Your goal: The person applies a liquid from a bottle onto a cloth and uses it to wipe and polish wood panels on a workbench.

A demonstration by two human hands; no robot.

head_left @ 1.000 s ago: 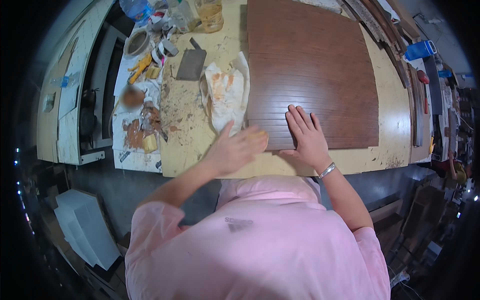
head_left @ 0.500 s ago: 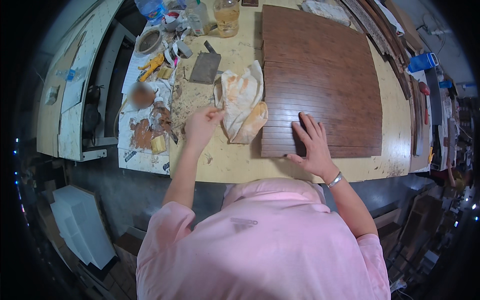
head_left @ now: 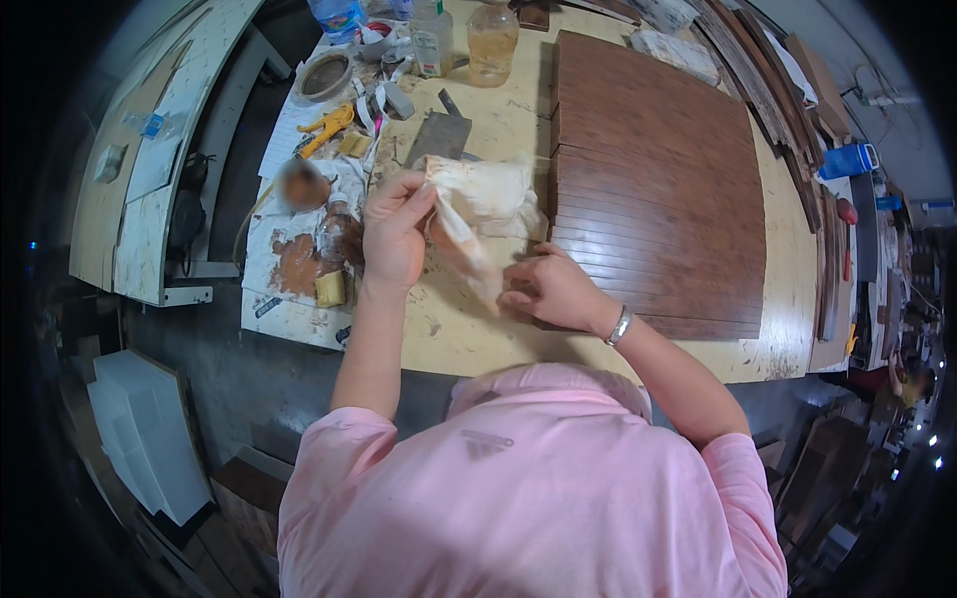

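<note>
Over the pale counter (head_left: 698, 359), left of a brown panel (head_left: 658, 199), hangs a cloth (head_left: 488, 194) — likely light and limp, best taken by its edges. The left hand (head_left: 397, 234) pinches an upper corner; the right hand (head_left: 558, 291) sits half curled by its lower end — hold unclear.

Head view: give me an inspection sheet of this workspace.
Surface: pale yellow table, stained.
Work items: brown grooved panel, flat; white cloth, stained orange.
Clutter: bowl, yellow tool, yellow block and stained paper at left; bottle beyond the cloth.
Hands: left hand pinches the cloth; right hand, curled, by the panel's near left corner; contact unclear.
Cables: thin lines at upper right, too small to tell.
Surroundings: blue jug at right, bulky white object at lower left.
</note>
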